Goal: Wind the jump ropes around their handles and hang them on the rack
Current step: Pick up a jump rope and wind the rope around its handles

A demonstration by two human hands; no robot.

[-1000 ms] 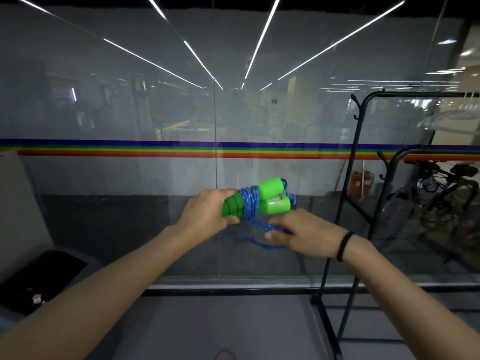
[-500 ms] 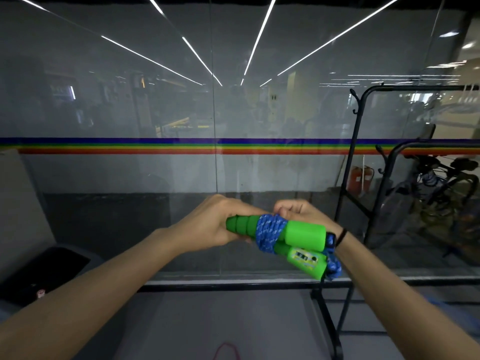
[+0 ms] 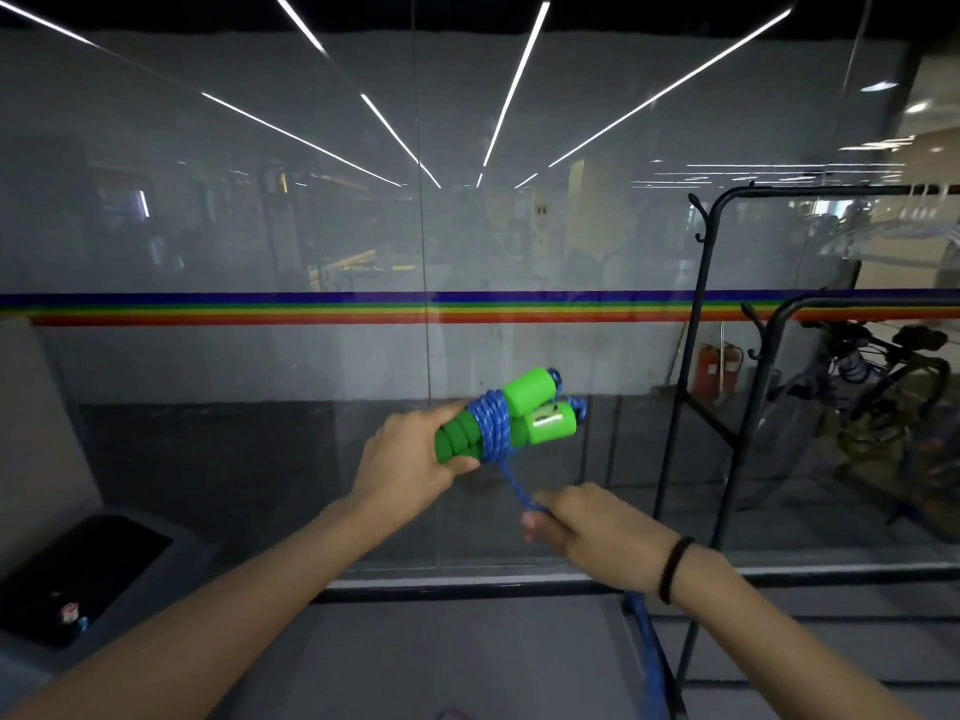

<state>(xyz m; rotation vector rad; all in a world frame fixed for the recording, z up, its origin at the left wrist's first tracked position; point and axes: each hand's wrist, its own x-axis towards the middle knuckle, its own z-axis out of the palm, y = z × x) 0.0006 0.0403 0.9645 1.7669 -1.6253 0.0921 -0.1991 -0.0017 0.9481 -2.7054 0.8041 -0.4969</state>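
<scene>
My left hand [image 3: 410, 459] grips the near ends of two bright green jump-rope handles [image 3: 524, 415], held side by side and tilted up to the right. Blue rope [image 3: 491, 426] is coiled several turns around their middle. A taut strand runs down from the coil to my right hand [image 3: 587, 530], which pinches it below and right of the handles. More blue rope hangs below that hand toward the floor. The black metal rack [image 3: 696, 356] with hooks at its top corner stands to the right, apart from both hands.
A glass wall [image 3: 311, 226] with a rainbow stripe runs straight ahead. A second, lower black rack [image 3: 769, 366] and bicycles [image 3: 893, 402] are at the far right. A dark bin [image 3: 78, 574] sits at the lower left. Grey floor lies below.
My right hand has come from behind the handles down to the lower right, pulling a strand of rope taut. The handles tipped from pointing down-right to up-right.
</scene>
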